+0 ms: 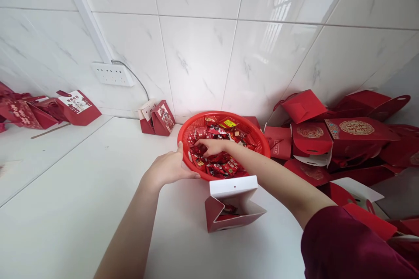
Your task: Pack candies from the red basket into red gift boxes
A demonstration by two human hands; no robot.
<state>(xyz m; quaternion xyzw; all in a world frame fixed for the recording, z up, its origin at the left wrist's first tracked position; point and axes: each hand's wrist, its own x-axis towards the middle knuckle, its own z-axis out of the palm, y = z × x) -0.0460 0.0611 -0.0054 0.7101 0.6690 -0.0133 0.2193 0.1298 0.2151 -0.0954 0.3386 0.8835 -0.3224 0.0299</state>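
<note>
A red plastic basket (264,147) with perforated sides holds many small wrapped candies (229,166), mostly red. My left hand (168,166) grips the basket's near left rim, thumb on the edge and fingers lower along its side. Inside the basket, my right hand (214,146) reaches in from the right, its thumb and fingers bent round a dark red wrapped candy; the fingertips are partly hidden among the wrappers. In front of the basket stands a red paper gift box (212,220) with its top open and a white flap up. Some red wrapped pieces show inside it.
A small red-and-white box (164,117) stands by the wall, below a socket strip (113,74) with a cable. Red gift boxes (356,133) are heaped on the right. More red packages (78,107) lie at the far left on the white table (98,183).
</note>
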